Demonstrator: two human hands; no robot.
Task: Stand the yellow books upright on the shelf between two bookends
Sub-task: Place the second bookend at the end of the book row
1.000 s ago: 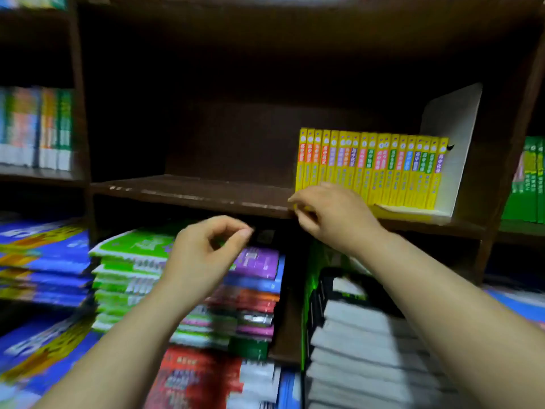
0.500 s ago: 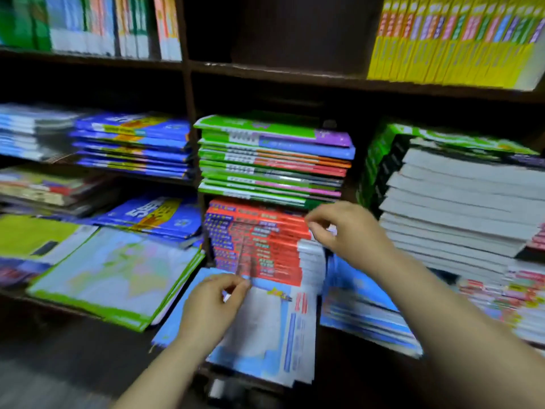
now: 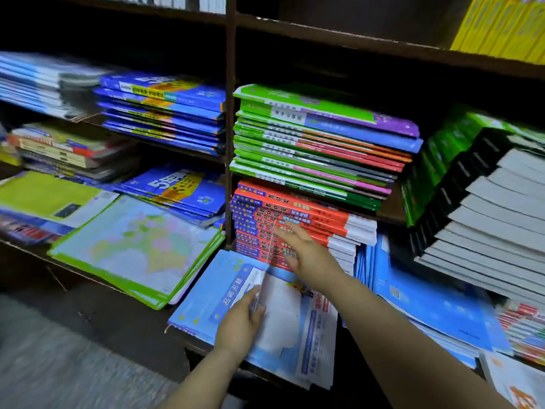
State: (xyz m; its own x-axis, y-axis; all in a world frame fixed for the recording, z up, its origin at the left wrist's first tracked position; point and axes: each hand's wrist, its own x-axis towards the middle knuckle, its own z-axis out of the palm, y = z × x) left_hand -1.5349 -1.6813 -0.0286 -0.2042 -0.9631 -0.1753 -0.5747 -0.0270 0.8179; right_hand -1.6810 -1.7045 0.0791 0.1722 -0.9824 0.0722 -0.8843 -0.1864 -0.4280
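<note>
Left hand (image 3: 239,323): lying nearest the camera, pinching the left edge of a white panel (image 3: 280,314), with that edge looking slightly raised; blur softening the finger detail.
White panel: resting flat on the light-blue booklets (image 3: 206,296) at the front of the lowest shelf; possibly being a bookend, though not showing enough to be sure.
Right hand (image 3: 306,255): reaching forward just beyond, fingers straight and spread, gripping nothing, hovering over the panel's far edge and the front of the red books (image 3: 295,214).
Red books: lying stacked flat behind the booklets, below the green stack (image 3: 309,137).
Yellow books (image 3: 501,25): standing upright, spines outward, on the upper shelf (image 3: 354,42) at the top right, well apart from both hands and running out of the frame.
Done so far: judging the row to be standing already, as far as the visible part is showing.
Remaining: no bookend showing beside the row here; likely needing the panel lifted and set against the row's open left end.
</note>
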